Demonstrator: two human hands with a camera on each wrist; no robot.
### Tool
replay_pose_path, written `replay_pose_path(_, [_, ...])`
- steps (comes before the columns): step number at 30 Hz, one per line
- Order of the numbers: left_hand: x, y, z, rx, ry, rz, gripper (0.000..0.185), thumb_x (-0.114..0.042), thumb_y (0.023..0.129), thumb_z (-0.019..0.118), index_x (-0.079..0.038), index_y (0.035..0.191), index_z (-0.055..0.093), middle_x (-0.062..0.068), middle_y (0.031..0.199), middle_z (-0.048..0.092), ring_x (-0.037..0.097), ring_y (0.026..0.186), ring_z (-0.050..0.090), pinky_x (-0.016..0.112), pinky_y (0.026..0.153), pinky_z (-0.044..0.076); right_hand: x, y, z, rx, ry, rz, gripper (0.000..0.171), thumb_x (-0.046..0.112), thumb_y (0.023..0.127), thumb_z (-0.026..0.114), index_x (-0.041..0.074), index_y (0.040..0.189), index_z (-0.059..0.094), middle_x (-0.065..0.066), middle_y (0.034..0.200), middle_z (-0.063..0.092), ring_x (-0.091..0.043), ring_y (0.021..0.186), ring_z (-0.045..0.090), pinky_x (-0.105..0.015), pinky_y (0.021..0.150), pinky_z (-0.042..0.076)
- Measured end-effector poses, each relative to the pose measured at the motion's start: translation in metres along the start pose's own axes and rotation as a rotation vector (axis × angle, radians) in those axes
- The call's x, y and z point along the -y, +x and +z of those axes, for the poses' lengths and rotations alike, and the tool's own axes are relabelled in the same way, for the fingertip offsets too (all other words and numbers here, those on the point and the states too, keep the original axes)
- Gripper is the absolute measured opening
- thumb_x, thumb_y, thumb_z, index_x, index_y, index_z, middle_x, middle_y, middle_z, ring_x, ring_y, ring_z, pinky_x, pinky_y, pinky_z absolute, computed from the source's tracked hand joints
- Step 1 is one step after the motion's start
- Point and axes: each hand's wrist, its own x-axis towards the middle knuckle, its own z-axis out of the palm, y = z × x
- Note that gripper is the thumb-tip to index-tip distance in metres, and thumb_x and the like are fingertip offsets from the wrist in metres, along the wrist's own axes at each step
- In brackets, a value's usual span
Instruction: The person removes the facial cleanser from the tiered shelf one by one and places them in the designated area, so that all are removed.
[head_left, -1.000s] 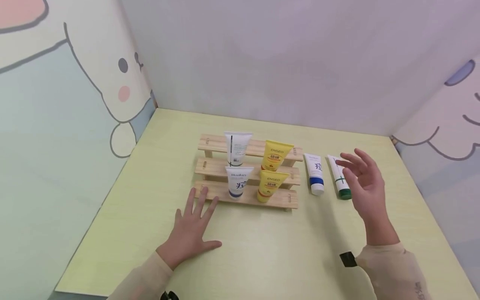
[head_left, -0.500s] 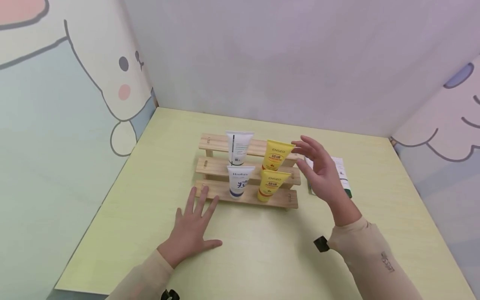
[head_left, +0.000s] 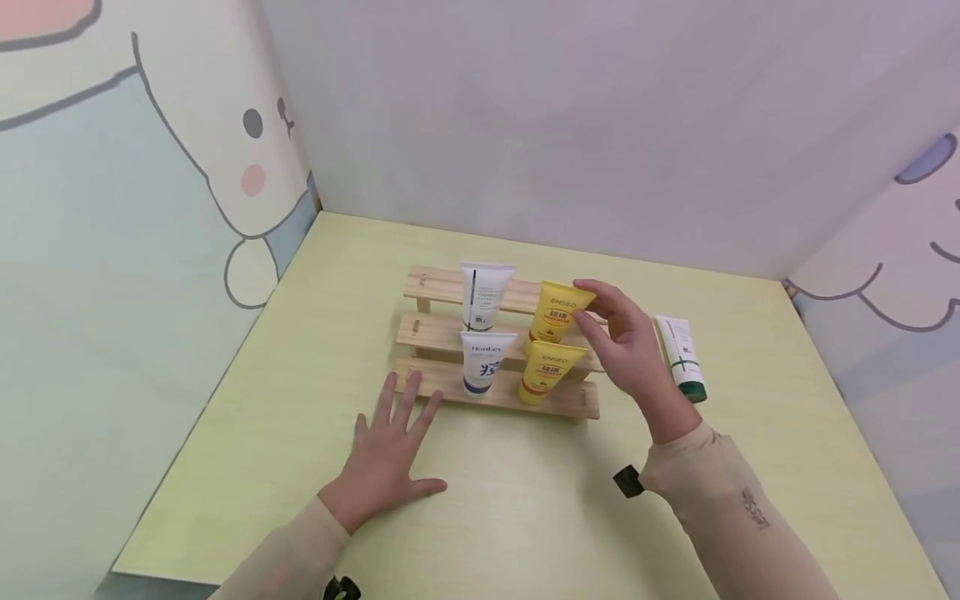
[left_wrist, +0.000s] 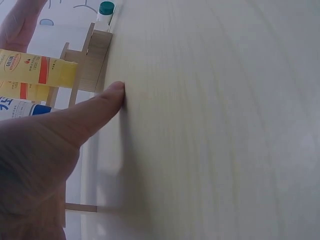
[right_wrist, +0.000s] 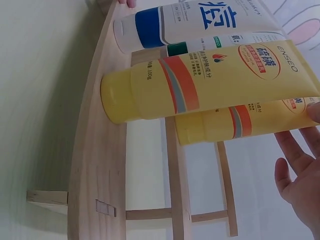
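A stepped wooden rack [head_left: 438, 336] holds two white tubes and two yellow ones. My right hand [head_left: 587, 307] is open, and its spread fingers reach the top right corner of the back yellow tube [head_left: 553, 313]. In the right wrist view the fingers [right_wrist: 299, 167] lie straight beside that tube [right_wrist: 250, 127], below the front yellow tube [right_wrist: 200, 87]. My left hand [head_left: 393, 433] lies flat on the table in front of the rack's left end, holding nothing. Its thumb [left_wrist: 100, 107] presses on the tabletop.
A white tube with a green cap [head_left: 681, 357] lies on the table to the right of the rack. On the rack's left side stand a back white tube [head_left: 487, 296] and a front white-and-blue tube [head_left: 486, 363]. Walls enclose the table [head_left: 525, 500] on three sides.
My right hand has swung left, from above the tubes lying on the table to the back yellow tube on the rack, and now hides one lying tube. The left hand has stayed put.
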Motion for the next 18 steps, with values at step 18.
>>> replay_pose_path(18, [-0.0017,0.0012,-0.0038,0.025,0.003,-0.005,0.118,-0.063,0.076,0.085,-0.016,0.167,0.027,0.02,0.176,0.005,0.051,0.16,0.005,0.086,0.096,0.04,-0.0049,0.0009,-0.0003,-0.109,0.022,-0.013,0.039,-0.01,0.101,0.057,-0.009,0.14,0.053,0.017,0.114,0.068,-0.003,0.103,0.066,-0.017,0.092,0.053])
